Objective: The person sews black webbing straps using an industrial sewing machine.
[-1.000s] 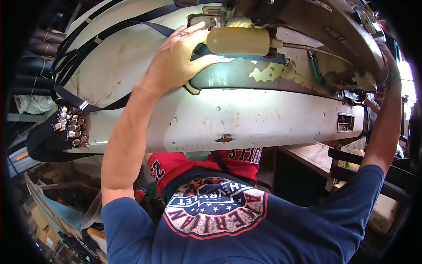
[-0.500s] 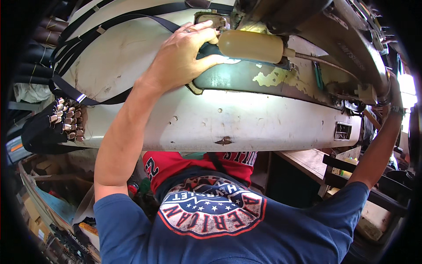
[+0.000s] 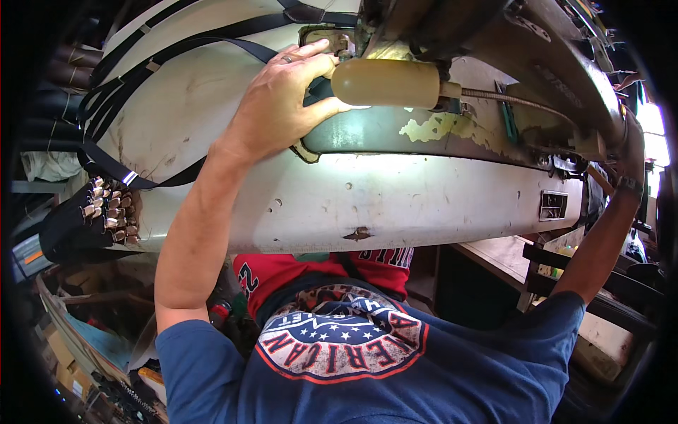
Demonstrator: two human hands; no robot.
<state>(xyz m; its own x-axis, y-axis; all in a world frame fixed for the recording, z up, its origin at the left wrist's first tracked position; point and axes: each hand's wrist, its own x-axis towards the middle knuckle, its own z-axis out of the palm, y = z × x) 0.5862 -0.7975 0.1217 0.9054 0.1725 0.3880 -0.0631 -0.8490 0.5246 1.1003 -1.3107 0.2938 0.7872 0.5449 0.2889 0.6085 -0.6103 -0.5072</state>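
My left hand [image 3: 275, 106] rests at the sewing machine's bed [image 3: 353, 127], thumb and fingers apart, fingertips on a dark strap [image 3: 318, 90] beside the needle area, which is partly hidden behind a yellowish translucent cylinder [image 3: 385, 83]. Loops of black webbing with small metal buckles [image 3: 169, 48] lie left of that hand. At the far right end of the machine's arm [image 3: 565, 85], my right hand [image 3: 631, 148] is at the handwheel side, its fingers hidden, a dark band on the wrist.
Metal clips [image 3: 106, 208] cluster at the white table's [image 3: 318, 205] left end. A green-handled tool [image 3: 507, 116] lies behind the bed. Dark rolls [image 3: 53, 127] are stacked at left; a wooden surface [image 3: 487, 254] and dark rails [image 3: 551, 275] stand at lower right.
My right arm has come down and inward, showing the wrist band. My left hand stays on the strap at the needle area, with little change. The whole view has shifted slightly.
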